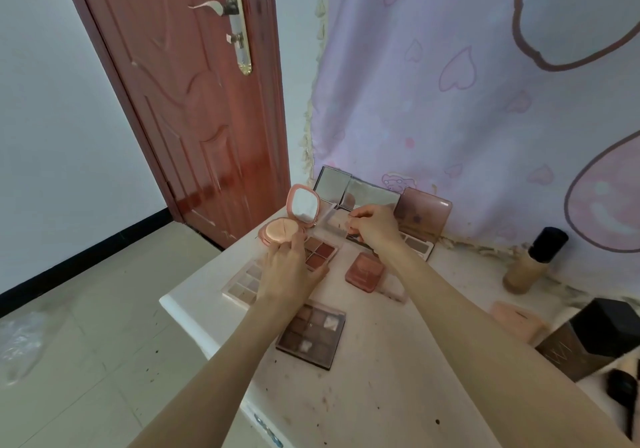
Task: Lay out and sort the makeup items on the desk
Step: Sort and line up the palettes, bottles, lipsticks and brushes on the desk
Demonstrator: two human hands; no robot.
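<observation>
The left hand (289,271) reaches to the far left corner of the white tabletop (363,388). Its fingers curl around the near edge of a round pink compact (282,231) and hold it. The compact is open. Its lid stands up and shows a small mirror (304,205), and a pale puff lies in the bottom part.

The right hand (372,228) is further back, just right of the compact. Its finger and thumb pinch a thin clear lid (332,224) that sits over an open makeup box. Behind that hand 2 mirror lids (349,188) stand up against the wall cloth (485,101), and a dusty pink lid (424,210) stands beside them on the right.

A palette with red and brown squares (320,252) lies just under the left hand. A pale palette (244,283) lies to its left, near the tabletop's edge. A dark palette with brown squares (311,335) lies closer, between the 2 arms. A small pink square box (364,272) sits near the right arm.

On the right side, a bottle with a black cap (533,260) stands by the wall. A peach box (517,319) and a brown box with a black top (588,337) are near it. A red door (187,101) is behind the tabletop on the left.
</observation>
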